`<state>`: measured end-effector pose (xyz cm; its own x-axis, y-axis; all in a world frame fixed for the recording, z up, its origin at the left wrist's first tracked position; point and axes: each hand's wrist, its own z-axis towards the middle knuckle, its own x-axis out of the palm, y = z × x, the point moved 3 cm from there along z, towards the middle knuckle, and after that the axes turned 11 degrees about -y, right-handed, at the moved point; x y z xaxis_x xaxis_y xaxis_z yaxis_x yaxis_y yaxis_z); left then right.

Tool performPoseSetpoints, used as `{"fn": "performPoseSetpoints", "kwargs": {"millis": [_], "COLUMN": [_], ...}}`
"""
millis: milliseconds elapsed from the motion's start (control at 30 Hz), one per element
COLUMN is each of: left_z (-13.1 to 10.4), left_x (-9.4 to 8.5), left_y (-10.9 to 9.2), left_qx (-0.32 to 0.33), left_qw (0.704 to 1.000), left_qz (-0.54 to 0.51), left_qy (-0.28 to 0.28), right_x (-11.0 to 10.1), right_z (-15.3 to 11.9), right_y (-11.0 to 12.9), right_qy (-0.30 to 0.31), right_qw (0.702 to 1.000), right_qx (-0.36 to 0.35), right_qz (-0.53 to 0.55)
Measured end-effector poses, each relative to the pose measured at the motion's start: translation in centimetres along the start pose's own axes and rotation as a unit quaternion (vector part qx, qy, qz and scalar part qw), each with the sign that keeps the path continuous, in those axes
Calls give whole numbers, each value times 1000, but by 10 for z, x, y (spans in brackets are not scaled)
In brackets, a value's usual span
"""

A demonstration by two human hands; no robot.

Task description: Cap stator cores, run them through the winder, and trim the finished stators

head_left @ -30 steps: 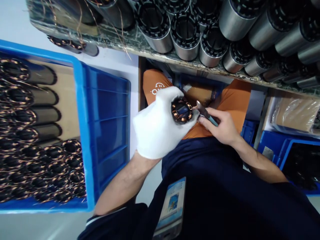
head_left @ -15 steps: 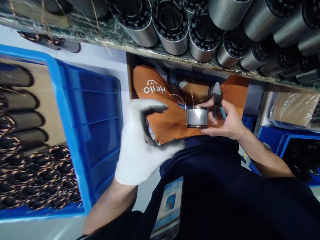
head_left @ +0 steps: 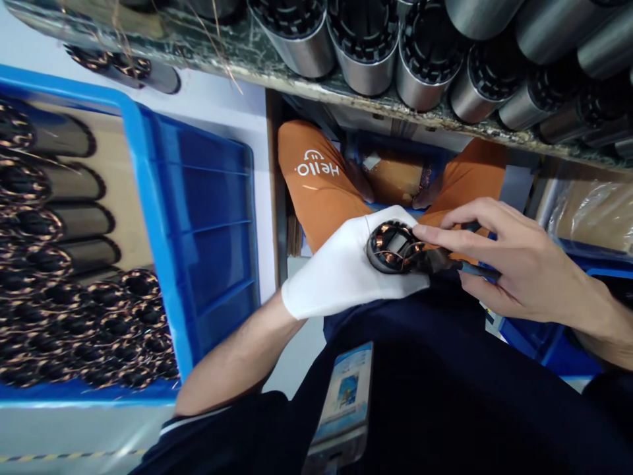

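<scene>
My left hand (head_left: 341, 267), in a white glove, is wrapped round a motor stator (head_left: 390, 247) above my lap. The stator's open end faces up and shows copper windings and loose copper wires inside a black rim. My bare right hand (head_left: 514, 257) holds pliers (head_left: 477, 269) with dark jaws and blue-grey handles. The jaws reach to the right edge of the stator, by the loose wires; blur hides whether they grip a wire. My right fingertips touch or nearly touch the stator's rim.
Several metal stators (head_left: 368, 69) stand along the bench edge (head_left: 346, 92) ahead. To the left, a blue crate (head_left: 202, 231) holds many wound stators (head_left: 74, 257). A badge (head_left: 343, 402) hangs on my chest. A cardboard box (head_left: 395, 178) with bits lies on the floor.
My left hand has moved right and closed round the stator, which has turned from lying sideways to end-up. My right hand has let go of the stator and brought the pliers to its rim.
</scene>
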<state>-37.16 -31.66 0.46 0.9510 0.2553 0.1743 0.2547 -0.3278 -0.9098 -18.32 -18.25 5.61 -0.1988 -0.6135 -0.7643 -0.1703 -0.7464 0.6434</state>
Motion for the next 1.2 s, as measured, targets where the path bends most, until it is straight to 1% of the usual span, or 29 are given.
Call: {"fn": "performPoseSetpoints", "kwargs": {"millis": [167,267,333,433,500,600,667,833,900,1000,1067,1133,1200], "left_z": [0,1,2,3,5,7,8,9,8,6,6,6,9], "left_x": [1,3,3,4,6,11,14,18,20,26,29,29,26], "left_y": [-2,1,5,11,10,4,0,-3,-1,1,3,6,9], "left_qx": [7,17,23,33,44,63,73,89,106,119,111,99,86], "left_qw": [998,996,995,989,981,965,954,936,923,905,905,912,931], "left_qz": [66,89,99,133,171,241,278,331,356,392,397,388,350], "left_qy": [4,0,-15,-54,-75,-86,-86,-83,-96,-111,-104,-86,-64], "right_x": [-2,-3,-3,1,4,6,4,-1,-1,2,4,5,6], "right_z": [0,-1,-2,-3,-2,0,0,-2,-2,0,-1,-2,-4], "right_y": [3,4,3,-1,-2,-1,0,-1,-2,-3,-3,-6,-10], "right_qy": [20,20,26,39,30,8,2,8,7,-1,2,16,33], "right_qw": [997,993,994,996,995,991,990,998,997,993,992,993,997], "right_qx": [-44,-67,-52,-9,-7,-30,-34,8,20,18,19,26,38], "right_qz": [-65,-94,-90,-77,-96,-133,-139,-64,-78,-115,-124,-111,-67]}}
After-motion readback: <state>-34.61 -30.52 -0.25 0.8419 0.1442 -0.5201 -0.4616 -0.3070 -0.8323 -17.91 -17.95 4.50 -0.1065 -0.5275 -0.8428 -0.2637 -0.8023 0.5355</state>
